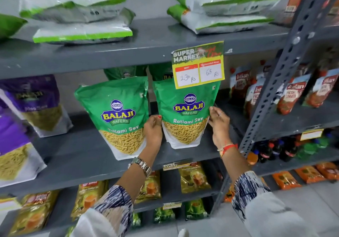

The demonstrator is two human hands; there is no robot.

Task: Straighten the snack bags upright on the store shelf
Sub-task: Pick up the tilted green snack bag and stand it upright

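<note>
Two green Balaji Ratlami Sev bags stand on the middle grey shelf [88, 156]. The right bag [185, 115] stands upright, held by its two side edges: my left hand [153, 132] grips its left edge and my right hand [219, 125] its right edge. The left bag [119, 115] stands beside it, leaning slightly, touched by neither hand on its front. More green bags [126, 72] show behind them. A price card [199, 64] hangs over the right bag's top.
Purple snack bags [34, 103] lean at the shelf's left. White-and-green bags [77, 15] lie flat in stacks on the shelf above. A perforated grey upright [278, 82] separates the neighbouring rack with tomato packs [291, 93] and bottles [271, 150]. Yellow packs [194, 178] fill lower shelves.
</note>
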